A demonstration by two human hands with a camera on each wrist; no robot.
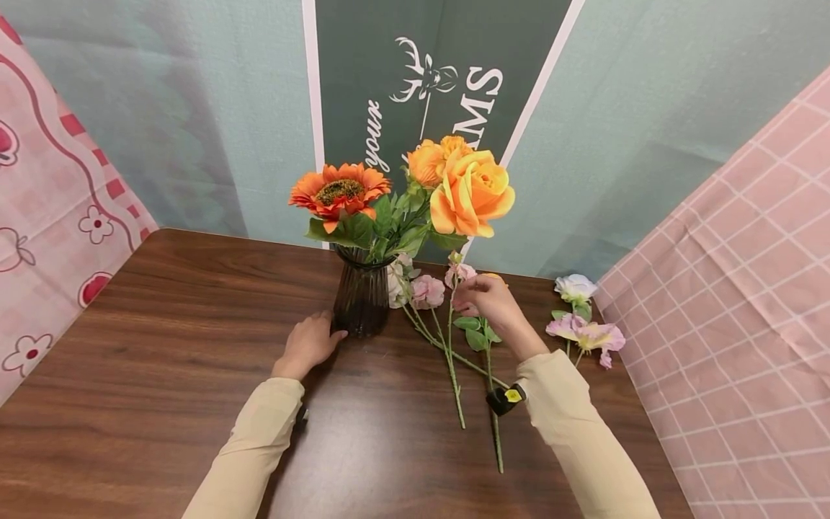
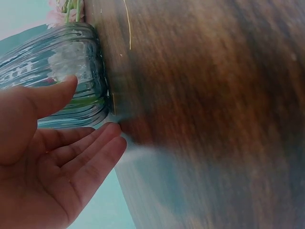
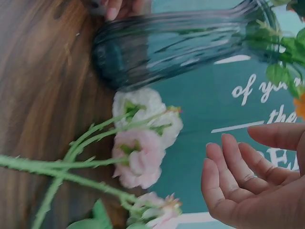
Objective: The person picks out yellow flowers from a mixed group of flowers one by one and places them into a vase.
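Note:
A dark ribbed glass vase (image 1: 363,303) stands upright toward the back of the table, holding an orange sunflower (image 1: 340,193) and yellow-orange roses (image 1: 473,194). My left hand (image 1: 310,344) is at the vase's lower left side; in the left wrist view its fingers are loosely extended beside the glass (image 2: 71,62), and firm contact cannot be made out. Over the pink and white flowers (image 1: 428,291) lying right of the vase hovers my right hand (image 1: 496,308). In the right wrist view that hand (image 3: 252,176) has relaxed fingers and nothing in its grasp.
Green stems (image 1: 454,375) of the lying flowers cross on the brown wooden table (image 1: 162,346). Farther right lie a white flower (image 1: 576,288) and a pale purple-yellow flower (image 1: 586,335). A printed cloth (image 1: 272,130) hangs behind, with pink cloths (image 1: 746,324) at both sides.

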